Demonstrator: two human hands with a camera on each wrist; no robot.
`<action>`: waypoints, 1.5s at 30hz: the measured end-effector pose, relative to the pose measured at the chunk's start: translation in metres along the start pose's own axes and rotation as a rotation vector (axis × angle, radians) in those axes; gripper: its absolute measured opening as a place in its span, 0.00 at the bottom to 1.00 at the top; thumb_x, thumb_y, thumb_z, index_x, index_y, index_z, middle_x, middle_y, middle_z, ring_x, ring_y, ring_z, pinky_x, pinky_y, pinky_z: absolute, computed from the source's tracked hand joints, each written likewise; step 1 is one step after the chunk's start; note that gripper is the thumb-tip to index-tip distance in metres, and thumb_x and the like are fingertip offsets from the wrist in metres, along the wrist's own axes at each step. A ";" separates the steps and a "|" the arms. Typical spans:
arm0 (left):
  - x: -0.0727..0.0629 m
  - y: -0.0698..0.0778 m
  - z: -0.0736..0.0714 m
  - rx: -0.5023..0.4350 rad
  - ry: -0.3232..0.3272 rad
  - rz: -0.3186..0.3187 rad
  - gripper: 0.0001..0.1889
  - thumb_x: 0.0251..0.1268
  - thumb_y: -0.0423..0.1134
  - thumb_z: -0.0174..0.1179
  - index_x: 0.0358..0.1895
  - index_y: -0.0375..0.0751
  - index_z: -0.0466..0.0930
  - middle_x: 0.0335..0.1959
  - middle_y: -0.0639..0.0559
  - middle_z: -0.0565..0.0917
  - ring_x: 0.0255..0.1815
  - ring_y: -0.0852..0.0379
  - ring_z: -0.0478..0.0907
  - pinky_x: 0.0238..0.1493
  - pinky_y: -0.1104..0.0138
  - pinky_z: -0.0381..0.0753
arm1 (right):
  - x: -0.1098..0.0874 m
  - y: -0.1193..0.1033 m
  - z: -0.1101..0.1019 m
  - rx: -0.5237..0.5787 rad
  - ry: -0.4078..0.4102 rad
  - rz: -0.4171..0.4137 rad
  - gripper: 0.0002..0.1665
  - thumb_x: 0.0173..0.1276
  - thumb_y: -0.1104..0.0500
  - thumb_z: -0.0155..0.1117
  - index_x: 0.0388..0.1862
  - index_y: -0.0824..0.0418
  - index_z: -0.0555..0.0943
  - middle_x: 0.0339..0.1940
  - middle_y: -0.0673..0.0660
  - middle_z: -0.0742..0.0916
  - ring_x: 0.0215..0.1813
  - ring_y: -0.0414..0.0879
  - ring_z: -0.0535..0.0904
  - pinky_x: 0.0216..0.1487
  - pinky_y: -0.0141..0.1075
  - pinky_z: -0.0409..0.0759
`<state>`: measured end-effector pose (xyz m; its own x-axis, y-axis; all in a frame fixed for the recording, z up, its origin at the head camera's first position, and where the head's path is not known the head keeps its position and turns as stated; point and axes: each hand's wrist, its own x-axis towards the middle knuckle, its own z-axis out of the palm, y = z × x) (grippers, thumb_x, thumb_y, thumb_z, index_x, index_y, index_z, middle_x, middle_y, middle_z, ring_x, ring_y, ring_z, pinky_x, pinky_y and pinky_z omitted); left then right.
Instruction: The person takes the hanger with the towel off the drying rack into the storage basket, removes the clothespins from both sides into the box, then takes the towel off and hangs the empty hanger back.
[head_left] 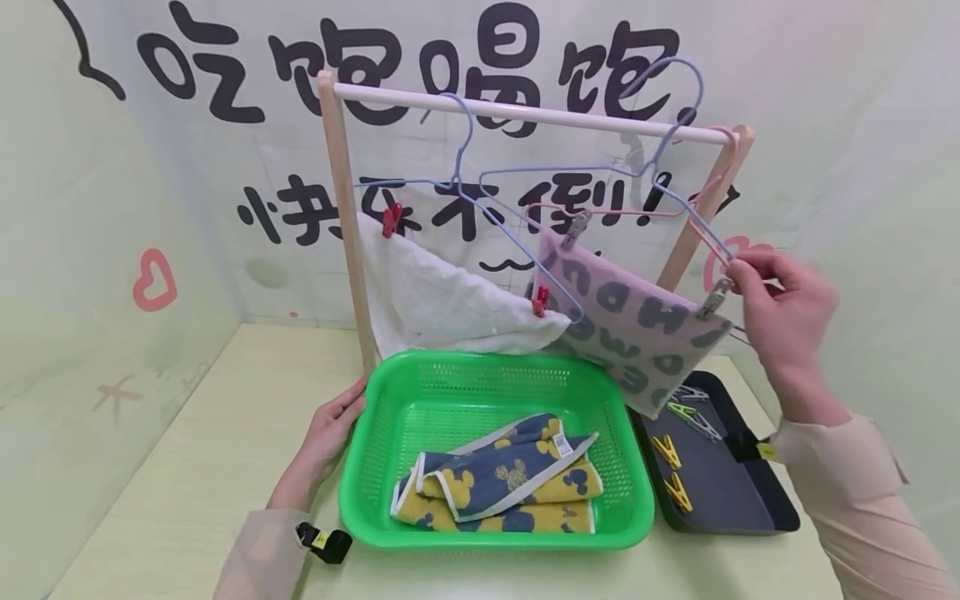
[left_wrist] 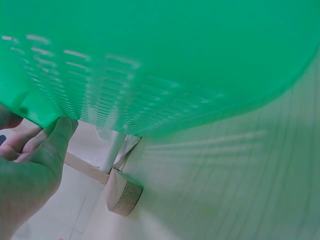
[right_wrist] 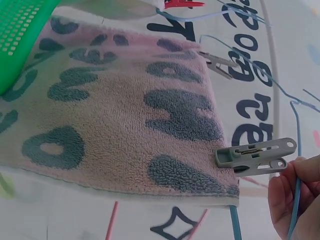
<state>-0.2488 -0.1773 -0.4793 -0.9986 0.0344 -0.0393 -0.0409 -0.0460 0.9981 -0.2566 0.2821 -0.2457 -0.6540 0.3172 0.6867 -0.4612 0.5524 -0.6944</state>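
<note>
My right hand [head_left: 787, 321] pinches the right side of a blue clothes hanger [head_left: 555, 169], whose hook rises above the rack's bar. A pink towel with grey letters [head_left: 615, 321] hangs from this hanger on two grey clothespins [right_wrist: 256, 156]. The towel's lower edge is over the right side of a green plastic basket [head_left: 352, 492]. With my left hand [head_left: 324, 429] I grip the basket's left rim; the left wrist view shows the thumb and fingers at the rim. Inside the basket lies a folded blue and yellow towel [head_left: 510, 479].
A rack [head_left: 525, 111] with wooden posts stands behind the basket. On it, another blue hanger [head_left: 459, 158] bears a white towel [head_left: 450, 296] with red clothespins [head_left: 392, 220]. A pink hanger [head_left: 726, 154] is at the right post. Right of the basket, a dark tray [head_left: 742, 492] holds several clothespins [head_left: 667, 450].
</note>
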 end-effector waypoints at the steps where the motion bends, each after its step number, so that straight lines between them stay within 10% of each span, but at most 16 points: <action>1: 0.000 0.000 0.000 0.000 -0.001 0.000 0.26 0.73 0.36 0.47 0.69 0.30 0.55 0.70 0.42 0.57 0.72 0.47 0.51 0.53 0.84 0.67 | -0.002 0.000 -0.006 -0.008 0.009 -0.007 0.07 0.61 0.67 0.64 0.33 0.72 0.84 0.25 0.43 0.83 0.24 0.34 0.78 0.31 0.18 0.78; 17: 0.001 0.001 -0.001 -0.013 0.013 -0.002 0.26 0.73 0.35 0.47 0.69 0.29 0.55 0.70 0.41 0.56 0.72 0.46 0.50 0.52 0.84 0.68 | -0.033 0.024 -0.084 -0.131 0.166 0.043 0.06 0.63 0.69 0.60 0.34 0.66 0.84 0.24 0.35 0.82 0.24 0.28 0.77 0.31 0.15 0.74; 23: 0.000 0.000 -0.002 -0.001 0.016 0.013 0.26 0.73 0.37 0.48 0.69 0.29 0.55 0.70 0.40 0.56 0.72 0.47 0.51 0.53 0.84 0.68 | -0.037 0.025 -0.108 -0.204 0.169 0.142 0.10 0.68 0.63 0.58 0.34 0.48 0.82 0.27 0.34 0.81 0.28 0.30 0.72 0.24 0.19 0.61; 37: 0.001 0.001 0.000 -0.002 0.017 -0.003 0.26 0.73 0.36 0.48 0.69 0.30 0.55 0.70 0.41 0.56 0.72 0.47 0.51 0.52 0.83 0.68 | -0.040 0.018 -0.113 -0.224 0.211 0.131 0.10 0.71 0.61 0.55 0.33 0.46 0.81 0.27 0.34 0.80 0.34 0.30 0.73 0.30 0.22 0.60; 40: 0.001 0.000 0.000 -0.004 0.009 0.002 0.26 0.73 0.36 0.47 0.69 0.30 0.55 0.70 0.41 0.56 0.72 0.46 0.50 0.52 0.84 0.68 | -0.041 0.012 -0.105 -0.108 0.197 0.100 0.07 0.69 0.64 0.57 0.38 0.62 0.84 0.28 0.39 0.83 0.33 0.33 0.76 0.31 0.21 0.66; 45: 0.001 0.000 0.001 -0.007 0.005 0.002 0.26 0.73 0.36 0.47 0.69 0.30 0.55 0.70 0.41 0.56 0.72 0.46 0.51 0.52 0.83 0.68 | -0.038 0.003 -0.081 0.389 0.154 -0.104 0.06 0.60 0.77 0.59 0.34 0.83 0.79 0.25 0.54 0.86 0.28 0.40 0.81 0.39 0.23 0.78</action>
<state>-0.2495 -0.1764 -0.4797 -0.9989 0.0290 -0.0374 -0.0389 -0.0530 0.9978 -0.1848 0.3338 -0.2568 -0.5088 0.4026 0.7610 -0.7310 0.2648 -0.6289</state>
